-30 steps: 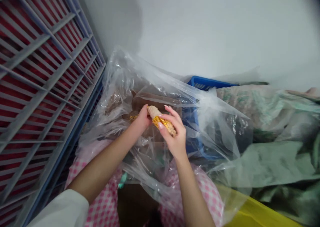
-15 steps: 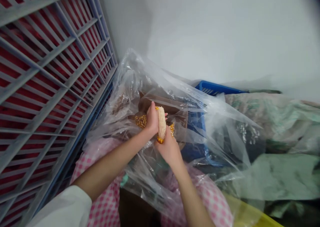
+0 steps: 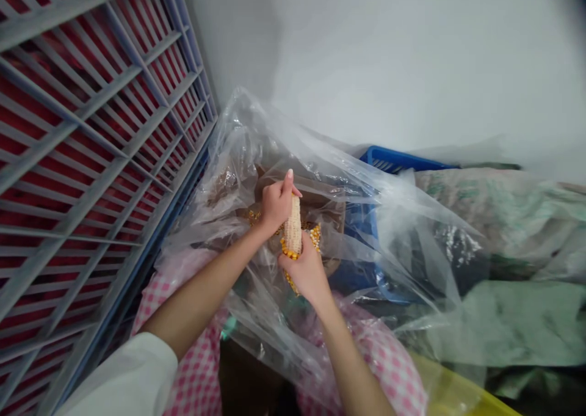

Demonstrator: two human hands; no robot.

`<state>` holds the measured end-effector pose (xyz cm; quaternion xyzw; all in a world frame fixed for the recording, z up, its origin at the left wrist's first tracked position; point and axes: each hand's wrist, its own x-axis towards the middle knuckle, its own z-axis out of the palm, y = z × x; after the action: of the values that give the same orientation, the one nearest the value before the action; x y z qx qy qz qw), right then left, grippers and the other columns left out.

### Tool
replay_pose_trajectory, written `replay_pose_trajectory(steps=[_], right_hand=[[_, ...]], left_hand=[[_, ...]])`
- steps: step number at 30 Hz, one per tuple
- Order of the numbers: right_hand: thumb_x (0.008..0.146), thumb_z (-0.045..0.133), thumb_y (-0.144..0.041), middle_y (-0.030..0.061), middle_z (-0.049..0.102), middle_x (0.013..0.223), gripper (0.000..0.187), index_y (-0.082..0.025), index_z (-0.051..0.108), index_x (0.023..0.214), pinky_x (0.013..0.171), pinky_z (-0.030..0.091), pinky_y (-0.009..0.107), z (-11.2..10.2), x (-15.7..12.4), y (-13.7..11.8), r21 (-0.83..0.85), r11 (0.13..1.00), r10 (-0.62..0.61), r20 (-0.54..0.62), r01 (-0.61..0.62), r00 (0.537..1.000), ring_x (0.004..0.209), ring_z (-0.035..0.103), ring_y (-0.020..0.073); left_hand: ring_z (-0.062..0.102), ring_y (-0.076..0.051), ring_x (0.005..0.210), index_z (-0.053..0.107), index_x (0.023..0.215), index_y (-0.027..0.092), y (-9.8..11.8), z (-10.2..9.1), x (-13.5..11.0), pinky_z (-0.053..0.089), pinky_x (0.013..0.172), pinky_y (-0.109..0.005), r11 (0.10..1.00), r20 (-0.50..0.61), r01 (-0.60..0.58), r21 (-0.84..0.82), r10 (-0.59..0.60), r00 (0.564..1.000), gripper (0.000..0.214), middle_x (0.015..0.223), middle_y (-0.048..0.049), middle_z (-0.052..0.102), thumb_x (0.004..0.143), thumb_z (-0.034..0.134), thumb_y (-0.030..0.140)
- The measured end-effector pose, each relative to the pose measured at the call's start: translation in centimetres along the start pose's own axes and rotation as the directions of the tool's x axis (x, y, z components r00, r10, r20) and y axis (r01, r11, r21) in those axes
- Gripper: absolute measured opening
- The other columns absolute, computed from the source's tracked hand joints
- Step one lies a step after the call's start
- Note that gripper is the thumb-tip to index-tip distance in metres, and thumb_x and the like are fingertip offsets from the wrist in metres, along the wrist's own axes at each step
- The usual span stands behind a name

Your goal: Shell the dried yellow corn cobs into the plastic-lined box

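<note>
Both my hands grip one corn cob (image 3: 293,223), mostly stripped to pale white, with yellow kernels left around its lower end. My left hand (image 3: 276,205) is closed round the upper part, its thumb near the tip. Round the lower end wraps my right hand (image 3: 306,266), fingers closed. Loose yellow corn kernels (image 3: 315,234) show just right of the cob, and more lie behind my left hand. Beneath my hands spreads a clear plastic bag (image 3: 247,129), with brown cardboard (image 3: 320,197) seen through it.
A tall grey slatted crate (image 3: 123,153) with red contents stands close on the left. To the right are a blue basket (image 3: 403,161), pale sacks (image 3: 513,208) and a yellow edge (image 3: 453,385). A white wall (image 3: 389,55) rises behind. My legs in pink checked cloth (image 3: 196,355) flank the bag.
My left hand has shifted up toward the cob's upper end, its thumb now over the tip. The cob stands slightly more upright, and more kernels show around its lower end beside my right hand.
</note>
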<state>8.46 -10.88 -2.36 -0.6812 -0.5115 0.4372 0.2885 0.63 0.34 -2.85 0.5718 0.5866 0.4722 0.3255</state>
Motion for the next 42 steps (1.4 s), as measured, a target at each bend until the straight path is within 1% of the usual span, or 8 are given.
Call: replay_pose_trajectory(steps=[4, 7, 9, 18, 25, 32, 37, 42], right_hand=[[0.062, 0.053, -0.025, -0.0034, 0.055, 0.065, 0.035, -0.023, 0.052, 0.097, 0.057, 0.036, 0.023, 0.2, -0.2, -0.1, -0.012, 1.000, 0.013, -0.041, -0.014, 0.999, 0.057, 0.047, 0.0128], [0.063, 0.052, -0.026, -0.0024, 0.056, 0.067, 0.033, -0.023, 0.052, 0.097, 0.058, 0.036, 0.024, 0.3, -0.3, -0.1, -0.020, 0.999, 0.038, -0.061, -0.039, 0.997, 0.059, 0.048, 0.0134], [0.063, 0.052, -0.026, -0.0023, 0.056, 0.067, 0.032, -0.023, 0.052, 0.095, 0.058, 0.036, 0.024, 0.2, -0.3, -0.1, -0.028, 0.999, 0.040, -0.047, -0.042, 0.998, 0.059, 0.048, 0.0134], [0.061, 0.053, -0.024, -0.0040, 0.054, 0.063, 0.027, -0.021, 0.053, 0.088, 0.052, 0.032, 0.021, -0.9, 0.0, -0.4, -0.014, 0.999, 0.048, 0.029, -0.048, 0.998, 0.054, 0.045, 0.0109], [0.060, 0.056, -0.026, -0.0043, 0.053, 0.066, 0.033, -0.021, 0.055, 0.092, 0.052, 0.033, 0.022, -1.3, 0.2, 0.1, -0.017, 0.999, 0.046, 0.069, -0.045, 0.997, 0.055, 0.045, 0.0105], [0.059, 0.056, -0.026, -0.0031, 0.056, 0.068, 0.037, -0.019, 0.055, 0.095, 0.054, 0.037, 0.023, -1.2, 0.3, 1.4, 0.145, 0.988, 0.036, 0.099, -0.050, 0.994, 0.056, 0.047, 0.0106], [0.058, 0.056, -0.024, -0.0033, 0.055, 0.068, 0.036, -0.018, 0.054, 0.094, 0.055, 0.040, 0.023, -1.2, 0.2, 1.3, 0.221, 0.973, 0.036, 0.118, -0.061, 0.992, 0.056, 0.048, 0.0104], [0.057, 0.055, -0.019, -0.0051, 0.051, 0.062, 0.034, -0.017, 0.052, 0.090, 0.049, 0.042, 0.022, -1.5, 0.2, 0.7, 0.340, 0.929, 0.088, 0.178, -0.146, 0.980, 0.050, 0.046, 0.0089]], left_hand=[[0.060, -0.012, 0.059, 0.065, 0.060, 0.016, -0.2, 0.3, 0.1, 0.042, 0.060, -0.024, 0.996, -0.001, 0.083, -0.022, -0.083, 0.997, 0.067, 0.060, -0.0052, 0.065, 0.085, 0.017, 0.056], [0.058, -0.013, 0.055, 0.067, 0.058, 0.015, -0.4, 0.4, 0.2, 0.041, 0.059, -0.025, 0.983, 0.065, 0.181, 0.025, -0.182, 0.981, 0.072, 0.054, -0.0062, 0.062, 0.085, 0.012, 0.054], [0.056, -0.013, 0.052, 0.067, 0.057, 0.015, -0.5, 0.5, 0.2, 0.041, 0.058, -0.025, 0.979, 0.081, 0.197, 0.046, -0.200, 0.976, 0.072, 0.050, -0.0060, 0.060, 0.086, 0.013, 0.053], [0.056, -0.012, 0.054, 0.066, 0.056, 0.016, -1.6, 0.6, 0.1, 0.040, 0.058, -0.023, 0.991, 0.088, 0.108, 0.076, -0.114, 0.990, 0.069, 0.052, -0.0044, 0.061, 0.085, 0.017, 0.054], [0.057, -0.012, 0.054, 0.067, 0.058, 0.015, -2.0, 0.7, 0.0, 0.040, 0.058, -0.023, 0.994, 0.089, 0.046, 0.098, -0.055, 0.995, 0.067, 0.053, -0.0045, 0.062, 0.086, 0.019, 0.051], [0.057, -0.011, 0.055, 0.068, 0.061, 0.016, -2.0, 0.6, -0.2, 0.040, 0.058, -0.021, 0.993, 0.132, -0.022, 0.119, 0.006, 0.991, 0.065, 0.054, -0.0035, 0.063, 0.087, 0.018, 0.050], [0.058, -0.011, 0.056, 0.068, 0.063, 0.015, -1.9, 0.6, -0.1, 0.040, 0.059, -0.022, 0.988, 0.155, -0.044, 0.147, 0.021, 0.988, 0.065, 0.057, -0.0041, 0.064, 0.087, 0.018, 0.049], [0.059, -0.012, 0.060, 0.067, 0.067, 0.015, -2.1, 0.6, -0.1, 0.040, 0.062, -0.022, 0.979, 0.191, -0.088, 0.184, 0.052, 0.980, 0.062, 0.062, -0.0052, 0.065, 0.088, 0.017, 0.045]])
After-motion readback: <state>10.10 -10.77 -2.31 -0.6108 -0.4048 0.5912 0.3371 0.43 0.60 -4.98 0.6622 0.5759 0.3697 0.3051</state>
